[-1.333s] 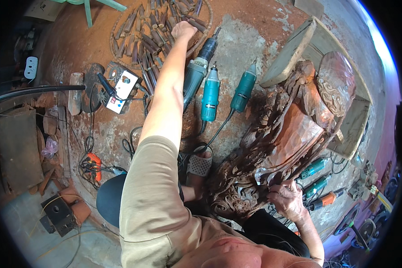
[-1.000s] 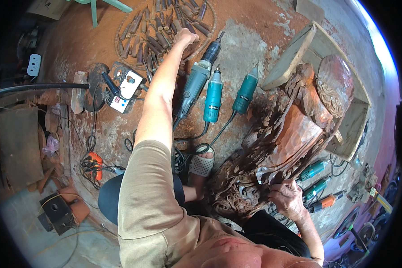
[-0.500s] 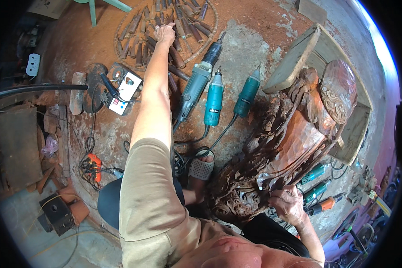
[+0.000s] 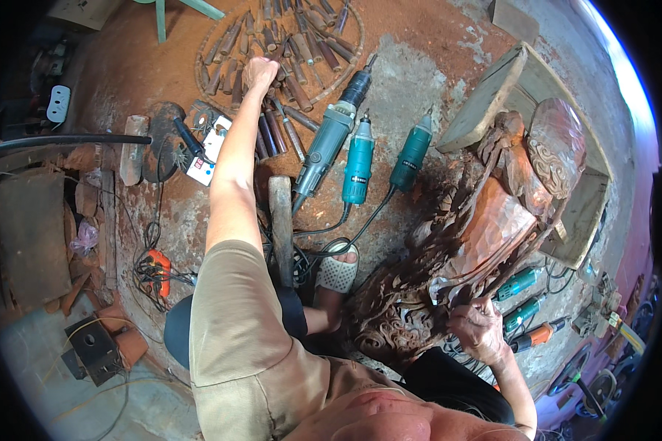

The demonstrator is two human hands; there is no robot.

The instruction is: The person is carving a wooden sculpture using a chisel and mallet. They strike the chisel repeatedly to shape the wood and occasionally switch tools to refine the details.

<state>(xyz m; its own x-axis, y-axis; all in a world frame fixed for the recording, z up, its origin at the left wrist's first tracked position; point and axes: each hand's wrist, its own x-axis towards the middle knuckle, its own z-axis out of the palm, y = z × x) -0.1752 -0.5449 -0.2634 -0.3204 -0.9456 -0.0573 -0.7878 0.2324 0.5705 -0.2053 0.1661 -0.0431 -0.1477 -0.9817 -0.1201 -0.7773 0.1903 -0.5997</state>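
Observation:
My left arm reaches far out to a round spread of wood-carving chisels (image 4: 305,44) on the floor. At its near left part, my left hand (image 4: 260,73) is closed; what its fingers hold, if anything, is hidden. Several more chisels (image 4: 278,132) lie just below the hand. On the right leans a large brown wood carving (image 4: 485,228) with a figure and deep swirling relief. My right hand (image 4: 479,332) is curled round the carving's lower right edge, its fingertips partly hidden.
A large grey-teal power tool (image 4: 324,151) and two teal die grinders (image 4: 358,165) (image 4: 412,154) lie between chisels and carving. Behind the carving stands a wooden crate (image 4: 485,99). A white control box (image 4: 212,151), cables and a wooden bar (image 4: 280,228) lie near my left arm.
My left hand has drawn back toward me and slightly left, from the middle of the chisels to their near side. The wooden bar and more chisels now show. My right hand stays at the carving.

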